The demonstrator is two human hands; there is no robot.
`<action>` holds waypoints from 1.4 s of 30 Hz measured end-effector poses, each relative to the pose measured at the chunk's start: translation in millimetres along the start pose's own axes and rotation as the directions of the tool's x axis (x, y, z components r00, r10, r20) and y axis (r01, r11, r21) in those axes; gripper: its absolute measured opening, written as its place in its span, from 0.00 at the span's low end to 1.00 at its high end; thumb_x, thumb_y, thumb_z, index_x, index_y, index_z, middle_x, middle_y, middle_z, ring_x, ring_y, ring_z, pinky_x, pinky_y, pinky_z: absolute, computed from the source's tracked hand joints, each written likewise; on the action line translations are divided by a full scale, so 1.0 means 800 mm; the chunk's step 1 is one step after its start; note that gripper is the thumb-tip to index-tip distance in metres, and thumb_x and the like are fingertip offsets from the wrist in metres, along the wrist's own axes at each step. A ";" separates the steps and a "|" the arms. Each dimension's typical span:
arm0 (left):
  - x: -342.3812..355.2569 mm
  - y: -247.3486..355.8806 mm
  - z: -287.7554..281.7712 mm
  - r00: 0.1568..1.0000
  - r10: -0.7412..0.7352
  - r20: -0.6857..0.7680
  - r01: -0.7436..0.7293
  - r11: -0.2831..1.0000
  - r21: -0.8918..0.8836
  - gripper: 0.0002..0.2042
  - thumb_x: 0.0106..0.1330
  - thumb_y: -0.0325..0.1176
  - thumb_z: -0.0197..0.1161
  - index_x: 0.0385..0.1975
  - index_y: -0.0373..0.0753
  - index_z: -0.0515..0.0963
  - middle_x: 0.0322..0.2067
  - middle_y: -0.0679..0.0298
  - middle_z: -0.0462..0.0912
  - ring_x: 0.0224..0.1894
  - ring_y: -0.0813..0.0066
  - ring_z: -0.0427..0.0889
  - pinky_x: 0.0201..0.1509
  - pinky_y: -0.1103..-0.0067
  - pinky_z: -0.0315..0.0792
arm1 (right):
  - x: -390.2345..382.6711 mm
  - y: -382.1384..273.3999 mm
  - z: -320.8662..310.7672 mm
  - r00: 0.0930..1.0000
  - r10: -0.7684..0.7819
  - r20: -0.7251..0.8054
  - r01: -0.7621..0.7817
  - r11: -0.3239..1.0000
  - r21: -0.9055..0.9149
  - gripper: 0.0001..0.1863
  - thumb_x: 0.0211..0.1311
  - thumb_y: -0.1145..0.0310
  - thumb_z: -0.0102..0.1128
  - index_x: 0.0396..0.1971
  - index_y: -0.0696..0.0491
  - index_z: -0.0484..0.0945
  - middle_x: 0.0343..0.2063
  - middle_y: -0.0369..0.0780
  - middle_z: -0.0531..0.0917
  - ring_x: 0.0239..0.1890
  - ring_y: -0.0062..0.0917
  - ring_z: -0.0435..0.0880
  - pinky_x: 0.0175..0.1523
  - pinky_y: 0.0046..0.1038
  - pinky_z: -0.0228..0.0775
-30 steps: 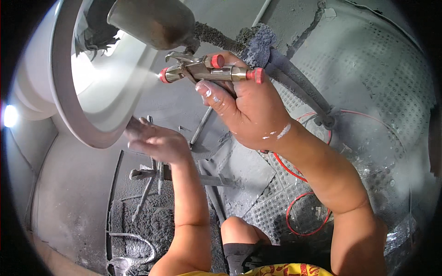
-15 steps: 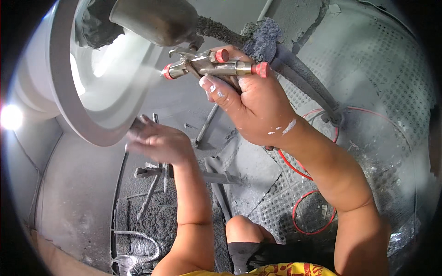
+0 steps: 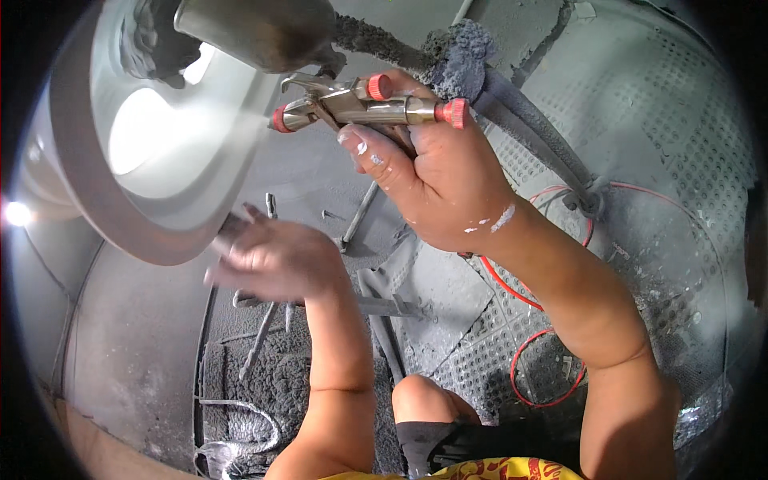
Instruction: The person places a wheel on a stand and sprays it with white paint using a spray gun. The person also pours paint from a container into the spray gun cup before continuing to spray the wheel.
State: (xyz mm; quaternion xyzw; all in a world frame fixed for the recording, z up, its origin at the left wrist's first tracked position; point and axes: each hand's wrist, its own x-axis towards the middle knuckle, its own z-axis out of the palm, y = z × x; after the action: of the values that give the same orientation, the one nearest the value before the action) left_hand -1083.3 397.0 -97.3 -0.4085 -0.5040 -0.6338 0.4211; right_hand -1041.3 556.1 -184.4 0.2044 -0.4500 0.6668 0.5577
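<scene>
My right hand [image 3: 448,176], spotted with white, is wrapped round a metal spray gun [image 3: 352,104] with red knobs and a red nozzle ring. A grey metal cup [image 3: 260,32] sits above the gun. Pale mist leaves the nozzle toward the inside of a large white basin-like piece [image 3: 160,244] with a wide rounded rim, at the upper left. Just below that rim is my left hand [image 3: 280,256], smeared by motion, its fingers stretched out and apart. The fingertips are close to the rim's lower edge; whether they touch it I cannot tell.
A crusted grey stand [image 3: 536,132] rises behind my right hand. A red hose [image 3: 512,284] loops over the dimpled, dust-coated floor mat [image 3: 680,104]. Caked metal bars [image 3: 392,308] stand below my hands. A bright lamp [image 3: 18,214] shines at the far left.
The white piece has shifted left and slightly down, and its inner highlights look different. My right hand and the spray gun have moved slightly left. My left hand has shifted slightly, its fingers spreading.
</scene>
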 end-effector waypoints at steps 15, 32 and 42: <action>-0.017 0.009 0.030 1.000 0.017 0.005 -0.017 1.000 0.012 0.40 0.75 0.63 0.26 0.70 0.33 0.57 0.72 0.52 0.59 0.74 0.63 0.56 0.77 0.61 0.42 | 0.007 0.009 -0.006 0.988 -0.076 -0.134 0.079 0.997 0.014 0.11 0.67 0.68 0.59 0.39 0.62 0.80 0.47 0.50 0.82 0.41 0.49 0.82 0.46 0.41 0.73; -0.065 0.090 0.051 0.970 0.094 0.223 -0.012 0.938 -0.346 0.46 0.70 0.67 0.39 0.74 0.32 0.45 0.76 0.53 0.47 0.78 0.64 0.44 0.80 0.64 0.36 | 0.004 0.021 -0.006 0.988 -0.091 -0.122 0.103 0.990 0.095 0.11 0.73 0.66 0.56 0.40 0.59 0.75 0.23 0.33 0.77 0.27 0.15 0.74 0.35 0.22 0.69; 0.004 -0.019 -0.003 1.000 0.014 -0.022 -0.012 0.996 0.093 0.35 0.77 0.59 0.31 0.65 0.31 0.63 0.65 0.50 0.68 0.67 0.62 0.66 0.72 0.66 0.57 | -0.001 0.007 -0.003 0.993 -0.021 -0.117 0.025 0.999 0.033 0.12 0.66 0.67 0.59 0.41 0.60 0.80 0.47 0.49 0.82 0.40 0.49 0.83 0.44 0.40 0.75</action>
State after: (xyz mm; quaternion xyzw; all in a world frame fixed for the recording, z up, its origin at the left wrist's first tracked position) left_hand -1099.0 396.7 -99.5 -0.3848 -0.5255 -0.6114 0.4494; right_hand -1045.5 557.6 -188.3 0.1799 -0.4029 0.6789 0.5869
